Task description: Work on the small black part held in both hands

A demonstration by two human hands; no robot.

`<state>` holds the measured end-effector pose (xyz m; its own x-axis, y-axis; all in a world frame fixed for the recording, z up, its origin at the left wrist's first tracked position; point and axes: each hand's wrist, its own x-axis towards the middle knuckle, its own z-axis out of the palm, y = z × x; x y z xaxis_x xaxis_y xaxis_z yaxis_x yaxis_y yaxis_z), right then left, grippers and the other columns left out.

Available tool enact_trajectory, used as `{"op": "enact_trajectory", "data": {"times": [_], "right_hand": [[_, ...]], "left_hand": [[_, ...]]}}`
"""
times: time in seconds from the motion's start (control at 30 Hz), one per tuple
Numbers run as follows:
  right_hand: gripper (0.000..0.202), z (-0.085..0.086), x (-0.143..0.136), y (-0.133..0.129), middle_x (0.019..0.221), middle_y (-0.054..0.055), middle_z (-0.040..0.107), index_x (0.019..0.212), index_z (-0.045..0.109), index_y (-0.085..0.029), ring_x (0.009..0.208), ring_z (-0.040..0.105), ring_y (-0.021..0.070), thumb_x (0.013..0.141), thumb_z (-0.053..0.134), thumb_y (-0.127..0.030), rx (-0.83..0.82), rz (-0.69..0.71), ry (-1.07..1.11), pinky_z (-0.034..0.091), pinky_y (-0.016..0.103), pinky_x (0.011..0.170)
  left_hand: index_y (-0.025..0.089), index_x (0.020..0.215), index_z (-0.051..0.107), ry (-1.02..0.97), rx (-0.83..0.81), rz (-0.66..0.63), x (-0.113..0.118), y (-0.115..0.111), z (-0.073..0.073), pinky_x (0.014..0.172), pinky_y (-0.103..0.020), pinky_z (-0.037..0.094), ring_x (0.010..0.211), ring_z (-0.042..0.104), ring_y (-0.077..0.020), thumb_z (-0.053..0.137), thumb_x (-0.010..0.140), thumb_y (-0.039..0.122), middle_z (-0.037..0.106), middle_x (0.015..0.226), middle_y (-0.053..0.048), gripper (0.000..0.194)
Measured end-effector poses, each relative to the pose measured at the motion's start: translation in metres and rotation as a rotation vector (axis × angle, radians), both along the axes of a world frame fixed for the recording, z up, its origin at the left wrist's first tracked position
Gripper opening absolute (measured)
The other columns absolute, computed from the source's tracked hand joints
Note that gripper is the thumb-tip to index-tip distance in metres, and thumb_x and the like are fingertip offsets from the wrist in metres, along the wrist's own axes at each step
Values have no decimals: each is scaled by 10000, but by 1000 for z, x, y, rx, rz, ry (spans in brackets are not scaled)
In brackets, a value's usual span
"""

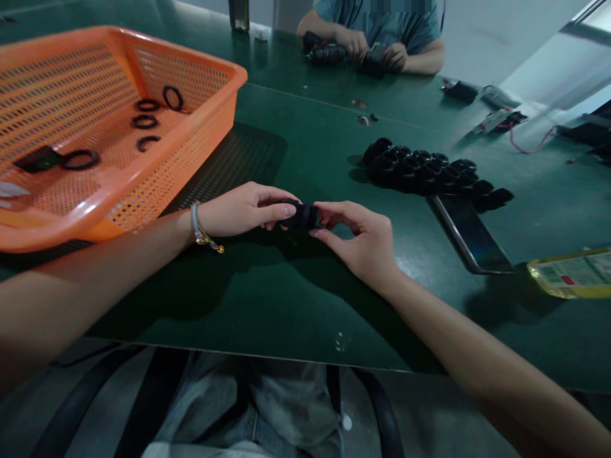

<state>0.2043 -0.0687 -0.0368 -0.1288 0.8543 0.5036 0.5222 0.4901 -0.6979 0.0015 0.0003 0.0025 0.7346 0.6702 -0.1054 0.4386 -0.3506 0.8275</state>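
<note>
Between my two hands, above the green table (305, 299), is a small black cylindrical part (304, 216); its exact kind does not show. My left hand (248, 208) grips its left end, thumb lying along the top. On the right end, the fingertips and thumb of my right hand (360, 235) pinch it from both sides. Further right stand several similar-looking black round parts (429, 170), packed close together in rows. At my left, an orange basket (210, 137) holds several loose black rings (144, 121) and a small dark block (38, 159).
A phone (472, 235) lies against the rows of black parts. Beyond it, at the right edge, is a yellow-edged package (573, 273). Across the table a co-worker (377, 38) handles dark tools. Wired devices (501, 117) lie at the far right.
</note>
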Motion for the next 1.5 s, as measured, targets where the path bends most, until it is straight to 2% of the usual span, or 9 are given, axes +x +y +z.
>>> {"op": "enact_trajectory", "data": {"times": [0.17, 0.7, 1.07, 1.27, 1.5], "right_hand": [[287, -1, 0, 1, 836, 24, 721, 1005, 707, -162, 726, 654, 130, 718, 720, -155, -6, -5, 16, 558, 304, 727], [285, -2, 0, 1, 854, 12, 733, 1000, 717, -206, 734, 664, 134, 716, 725, -180, -42, -6, 51, 564, 312, 726], [255, 2, -2, 1, 854, 17, 715, 975, 728, -213, 690, 631, 121, 729, 705, -152, 66, -32, -24, 545, 287, 678], [331, -1, -2, 0, 894, 6, 720, 1041, 686, -232, 759, 658, 140, 714, 716, -184, -43, -45, 59, 565, 324, 753], [272, 0, -1, 1, 854, 1, 718, 995, 701, -224, 745, 657, 139, 724, 718, -199, -27, -47, 31, 564, 320, 736]], "left_hand": [[119, 1180, 622, 52, -7, 38, 2, -2, 3, 613, -186, 452, 636, 537, -98, 467, 842, 300, 651, 777, -12, 414], [124, 1145, 631, 56, -8, 51, 3, -3, 3, 619, -181, 458, 632, 543, -88, 462, 853, 303, 660, 795, -13, 382], [115, 1162, 623, 69, -36, 83, 5, -3, 6, 636, -189, 463, 632, 543, -86, 462, 856, 281, 666, 806, -16, 384], [129, 1160, 631, 62, -72, 112, 6, -6, 9, 648, -208, 473, 644, 556, -103, 462, 854, 294, 668, 783, -22, 386], [106, 1172, 623, 67, -76, 108, 7, -5, 9, 638, -202, 451, 624, 527, -94, 457, 860, 296, 659, 785, -21, 401]]}}
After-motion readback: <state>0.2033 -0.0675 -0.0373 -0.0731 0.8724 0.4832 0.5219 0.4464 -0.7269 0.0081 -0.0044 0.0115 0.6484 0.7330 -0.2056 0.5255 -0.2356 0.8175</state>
